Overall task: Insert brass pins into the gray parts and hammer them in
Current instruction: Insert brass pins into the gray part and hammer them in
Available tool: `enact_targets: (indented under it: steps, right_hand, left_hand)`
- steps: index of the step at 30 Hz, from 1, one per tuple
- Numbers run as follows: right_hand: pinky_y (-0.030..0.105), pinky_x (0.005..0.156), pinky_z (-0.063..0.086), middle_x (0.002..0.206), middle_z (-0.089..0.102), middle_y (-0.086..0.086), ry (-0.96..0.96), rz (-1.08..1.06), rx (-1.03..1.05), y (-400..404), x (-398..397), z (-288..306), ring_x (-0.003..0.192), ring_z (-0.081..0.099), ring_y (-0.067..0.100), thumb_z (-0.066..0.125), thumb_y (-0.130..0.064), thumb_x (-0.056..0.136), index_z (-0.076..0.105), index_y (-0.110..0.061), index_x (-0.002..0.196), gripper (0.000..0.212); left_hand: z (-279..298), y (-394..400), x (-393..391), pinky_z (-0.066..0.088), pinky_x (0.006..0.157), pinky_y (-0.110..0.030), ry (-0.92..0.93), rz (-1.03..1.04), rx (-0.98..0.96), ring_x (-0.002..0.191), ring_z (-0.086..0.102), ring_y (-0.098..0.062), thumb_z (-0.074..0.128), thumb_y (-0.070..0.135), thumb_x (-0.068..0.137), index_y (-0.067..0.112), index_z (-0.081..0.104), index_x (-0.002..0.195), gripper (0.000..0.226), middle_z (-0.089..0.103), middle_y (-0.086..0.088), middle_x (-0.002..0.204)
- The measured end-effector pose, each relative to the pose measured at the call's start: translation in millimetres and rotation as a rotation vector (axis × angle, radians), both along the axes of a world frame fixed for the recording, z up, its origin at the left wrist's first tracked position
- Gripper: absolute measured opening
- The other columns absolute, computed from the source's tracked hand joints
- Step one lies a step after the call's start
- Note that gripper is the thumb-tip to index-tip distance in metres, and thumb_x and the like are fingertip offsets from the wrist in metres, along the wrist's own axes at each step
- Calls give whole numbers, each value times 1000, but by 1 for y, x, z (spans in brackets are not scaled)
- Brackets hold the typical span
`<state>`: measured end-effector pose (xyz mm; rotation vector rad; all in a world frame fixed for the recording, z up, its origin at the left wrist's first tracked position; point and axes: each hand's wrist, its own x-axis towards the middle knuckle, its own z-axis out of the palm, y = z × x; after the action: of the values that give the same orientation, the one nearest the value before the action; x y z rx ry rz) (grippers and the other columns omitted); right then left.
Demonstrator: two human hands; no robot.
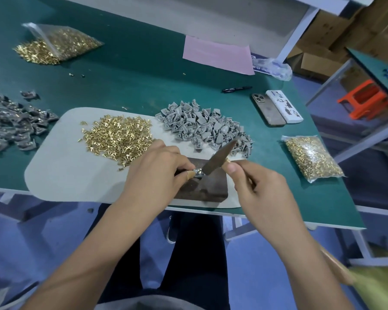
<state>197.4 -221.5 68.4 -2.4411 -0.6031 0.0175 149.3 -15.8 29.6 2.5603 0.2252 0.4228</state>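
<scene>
My left hand [157,173] pinches a small gray part [198,173] on a dark metal block [202,189] at the table's front edge. My right hand [258,186] grips the wooden handle of a small hammer [220,161], whose dark metal head slants down and touches the part. A heap of loose brass pins [119,137] lies on a pale mat [65,171] to the left of my hands. Behind the hammer sits a pile of light gray parts [202,125]. Whether a pin sits in the held part is hidden by the hammer head.
Darker gray parts [11,124] are heaped at the left edge. An open bag of pins [56,43] lies far left, a sealed bag of pins [311,157] at right. Two phones [276,110], a black pen [236,89] and pink paper [217,55] lie behind.
</scene>
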Motion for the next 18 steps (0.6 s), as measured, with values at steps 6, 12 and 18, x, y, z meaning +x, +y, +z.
enact_targets:
  steps: [6,12,18]
  right_hand:
    - [37,54,45,57,48,-6,-113,-95,-25,14,-9,0,57,47,19,35,-66,101,61,-44,107,35]
    - [31,49,45,55,49,-7,-263,-168,-61,11,-6,3,55,48,16,32,-65,103,59,-43,109,36]
    - [34,52,43,52,43,-10,-228,-68,-194,14,-8,1,56,46,20,31,-66,101,57,-43,112,37]
  left_hand:
    - [2,3,3,36,62,-30,32,-18,1,89,41,-9,73,49,84,43,76,94,12,59,18,79]
    - [2,4,3,31,61,-30,29,-18,20,86,39,-8,72,50,84,42,76,95,14,59,19,78]
    - [3,5,2,29,58,-29,64,-11,46,86,35,-4,71,52,85,47,74,98,14,59,21,81]
